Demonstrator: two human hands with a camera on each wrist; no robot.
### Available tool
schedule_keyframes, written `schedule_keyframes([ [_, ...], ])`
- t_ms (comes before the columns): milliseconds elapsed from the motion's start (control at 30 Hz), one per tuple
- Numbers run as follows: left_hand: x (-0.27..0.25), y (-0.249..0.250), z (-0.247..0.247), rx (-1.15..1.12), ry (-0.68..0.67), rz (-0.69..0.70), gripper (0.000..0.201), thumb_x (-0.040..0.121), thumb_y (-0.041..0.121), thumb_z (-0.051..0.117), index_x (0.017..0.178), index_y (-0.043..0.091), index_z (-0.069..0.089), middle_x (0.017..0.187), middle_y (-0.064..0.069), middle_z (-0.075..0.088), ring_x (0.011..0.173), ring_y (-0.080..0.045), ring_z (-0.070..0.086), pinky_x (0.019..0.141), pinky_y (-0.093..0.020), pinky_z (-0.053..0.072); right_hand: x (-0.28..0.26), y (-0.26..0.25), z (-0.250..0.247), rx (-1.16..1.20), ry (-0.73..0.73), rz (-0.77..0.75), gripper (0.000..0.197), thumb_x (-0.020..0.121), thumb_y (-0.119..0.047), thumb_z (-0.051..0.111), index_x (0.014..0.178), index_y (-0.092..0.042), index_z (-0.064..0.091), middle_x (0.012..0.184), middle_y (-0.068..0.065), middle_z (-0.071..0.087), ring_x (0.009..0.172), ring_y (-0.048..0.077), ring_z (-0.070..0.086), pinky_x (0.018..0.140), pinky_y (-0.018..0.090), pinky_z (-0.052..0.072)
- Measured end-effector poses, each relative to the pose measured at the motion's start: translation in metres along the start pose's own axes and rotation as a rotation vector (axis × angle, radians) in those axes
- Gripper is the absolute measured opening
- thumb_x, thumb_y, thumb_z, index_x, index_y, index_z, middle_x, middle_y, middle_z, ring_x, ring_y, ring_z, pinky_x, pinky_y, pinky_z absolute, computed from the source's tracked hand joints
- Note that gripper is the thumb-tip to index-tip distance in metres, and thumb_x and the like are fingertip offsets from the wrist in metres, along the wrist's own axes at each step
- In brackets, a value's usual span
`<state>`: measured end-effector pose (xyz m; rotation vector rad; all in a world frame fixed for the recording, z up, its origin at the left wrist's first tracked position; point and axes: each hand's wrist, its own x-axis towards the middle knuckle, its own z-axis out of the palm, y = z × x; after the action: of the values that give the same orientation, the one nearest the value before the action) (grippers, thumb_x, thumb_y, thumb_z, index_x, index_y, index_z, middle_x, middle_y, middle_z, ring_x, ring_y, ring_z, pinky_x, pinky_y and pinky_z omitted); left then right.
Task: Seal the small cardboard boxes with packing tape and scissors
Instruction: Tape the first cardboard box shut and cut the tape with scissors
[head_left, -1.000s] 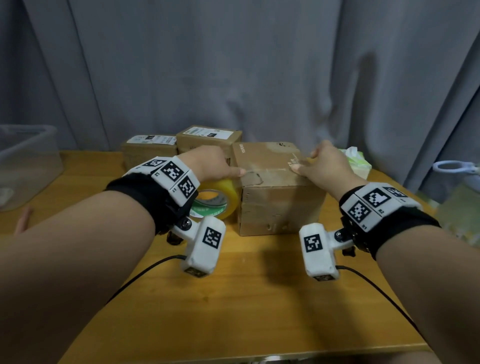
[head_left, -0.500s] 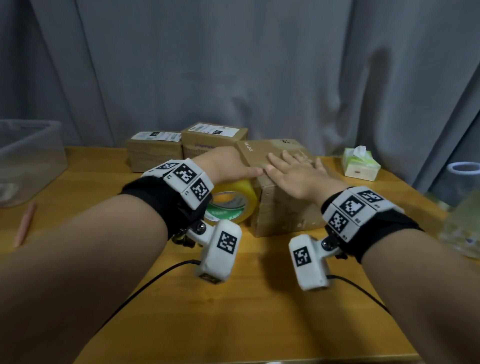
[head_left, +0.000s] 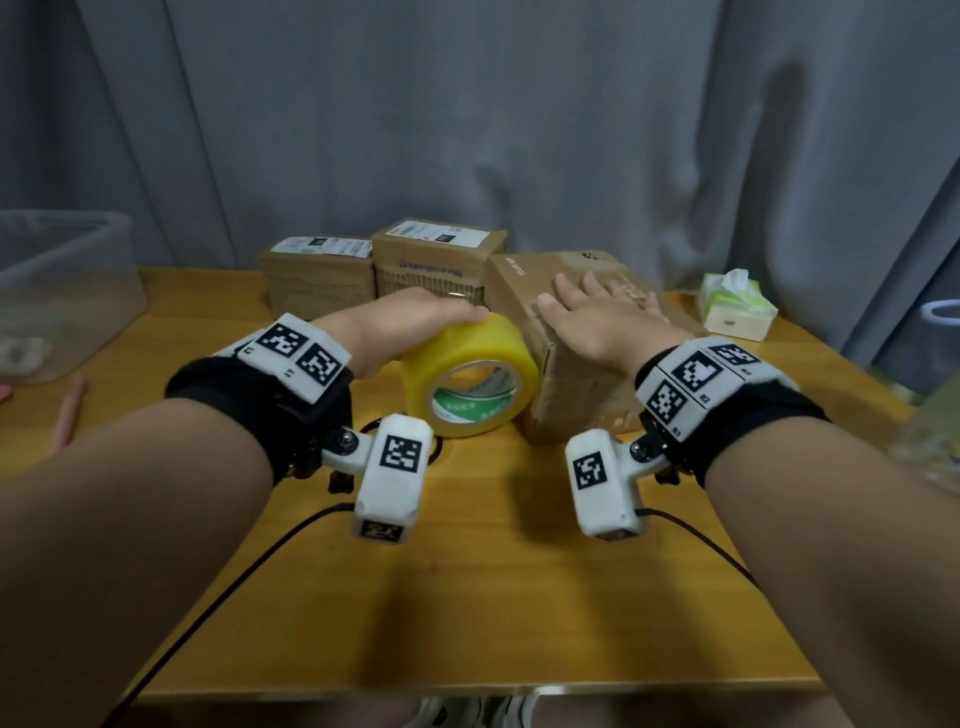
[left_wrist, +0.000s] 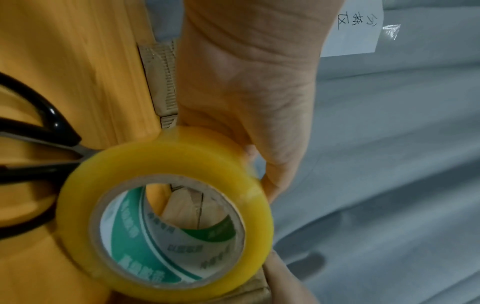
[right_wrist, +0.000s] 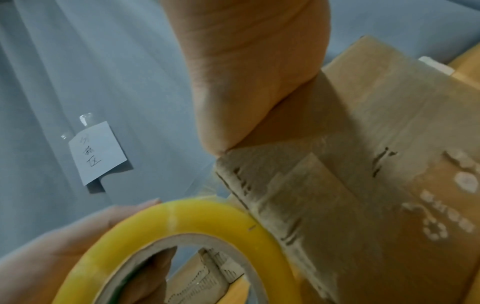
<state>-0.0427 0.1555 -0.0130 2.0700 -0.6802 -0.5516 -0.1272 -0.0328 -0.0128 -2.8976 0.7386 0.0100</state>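
Clear plastic bin (head_left: 62, 291): left edge of the bench (head_left: 467, 597). Pink pen (head_left: 70, 410): beside it. Two small labelled cardboard boxes (head_left: 319, 280), (head_left: 436, 260): back edge, touching. Left hand (head_left: 410, 322): fingers curled over the yellow packing tape roll (head_left: 467, 379), which stands on edge against the larger cardboard box (head_left: 582, 384). Black-handled scissors (left_wrist: 33, 156): flat behind the roll. Right hand (head_left: 597, 322): fingers straight, spread, palm on the box top. Tissue pack (head_left: 735, 306): right back corner.

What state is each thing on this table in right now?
Tape roll: on edge, gripped by left hand.
Near box: flaps closed, right hand flat on top.
Two back boxes: closed, labelled.
Scissors: lying flat.
Tissue pack: tissue sticking out.
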Motion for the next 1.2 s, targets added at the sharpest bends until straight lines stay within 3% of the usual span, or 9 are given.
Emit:
schedule_keyframes([
  [200,-0.014,0.007,-0.005,0.227,0.015,0.072,0.053,0.087,0.054,0.056,0.094,0.004,0.072,0.093,-0.008,0.073,0.091,-0.023,0.067,0.088,-0.034,0.05,0.0,0.001,0.001,0.003,0.014,-0.014,0.059,0.097,-0.058,0.009,0.152,-0.038,0.005,0.161,-0.004,-0.003,0.148,0.021,-0.004,0.116,0.052,-0.006],
  [300,-0.013,0.015,-0.004,0.474,0.059,0.038,0.048,0.087,0.053,0.057,0.081,0.005,0.063,0.081,-0.008,0.063,0.077,-0.022,0.058,0.07,-0.031,0.044,-0.001,0.003,0.0,0.003,0.026,-0.03,0.06,0.096,-0.06,0.009,0.152,-0.039,0.006,0.162,-0.003,-0.001,0.148,0.022,-0.002,0.117,0.053,-0.005],
  [433,-0.007,0.025,-0.001,0.562,0.088,0.012,0.042,0.085,0.051,0.06,0.075,0.01,0.058,0.074,-0.003,0.057,0.069,-0.017,0.052,0.06,-0.028,0.037,-0.008,0.004,-0.001,-0.074,0.194,-0.074,0.057,0.096,-0.062,0.018,0.147,-0.039,0.031,0.154,0.01,0.025,0.141,0.031,0.019,0.114,0.052,0.012],
  [533,0.0,0.022,0.003,0.565,0.079,0.01,0.043,0.084,0.05,0.062,0.084,0.007,0.063,0.076,-0.004,0.057,0.074,-0.02,0.054,0.065,-0.029,0.039,-0.015,-0.005,-0.001,-0.047,0.284,-0.123,0.05,0.098,-0.054,0.029,0.133,-0.028,0.053,0.136,0.012,0.045,0.129,0.032,0.039,0.107,0.046,0.028],
  [733,0.004,0.015,0.005,0.505,0.044,-0.011,0.042,0.084,0.052,0.061,0.083,0.01,0.062,0.077,-0.003,0.06,0.075,-0.019,0.057,0.072,-0.031,0.046,-0.017,-0.011,0.016,-0.056,0.153,-0.087,0.067,0.097,-0.058,0.015,0.154,-0.022,0.013,0.161,0.01,0.008,0.148,0.025,0.008,0.119,0.044,0.0],
  [833,0.001,0.012,0.002,0.455,0.02,0.052,0.044,0.083,0.054,0.062,0.084,0.01,0.063,0.08,-0.003,0.062,0.079,-0.02,0.059,0.077,-0.033,0.048,-0.017,-0.013,0.017,-0.075,0.163,-0.075,0.063,0.099,-0.051,0.018,0.154,-0.022,0.012,0.161,0.01,0.008,0.148,0.026,0.007,0.119,0.045,0.0],
  [1000,-0.017,0.01,-0.002,0.515,-0.084,0.184,0.05,0.076,0.047,0.072,0.116,0.027,0.05,0.113,0.006,0.048,0.101,-0.013,0.049,0.075,-0.025,0.04,-0.012,-0.01,0.018,-0.085,0.161,-0.081,0.063,0.098,-0.053,0.02,0.154,-0.023,0.012,0.161,0.008,0.008,0.148,0.023,0.007,0.119,0.043,0.0],
  [1100,-0.025,0.007,-0.002,0.59,-0.025,0.268,0.044,0.077,0.042,0.072,0.115,0.032,0.055,0.117,0.004,0.043,0.106,-0.014,0.046,0.085,-0.026,0.037,-0.01,0.0,0.014,-0.071,0.151,-0.122,0.063,0.099,-0.054,0.021,0.154,-0.025,0.014,0.161,0.006,0.009,0.148,0.021,0.008,0.119,0.042,0.0],
  [1200,-0.024,0.007,0.009,0.656,0.016,0.353,0.044,0.081,0.046,0.067,0.121,0.03,0.06,0.119,0.003,0.054,0.109,-0.014,0.05,0.091,-0.028,0.041,-0.012,0.004,0.015,-0.092,0.163,-0.127,0.061,0.099,-0.052,0.022,0.153,-0.026,0.016,0.161,0.006,0.012,0.148,0.026,0.008,0.117,0.046,-0.002],
])
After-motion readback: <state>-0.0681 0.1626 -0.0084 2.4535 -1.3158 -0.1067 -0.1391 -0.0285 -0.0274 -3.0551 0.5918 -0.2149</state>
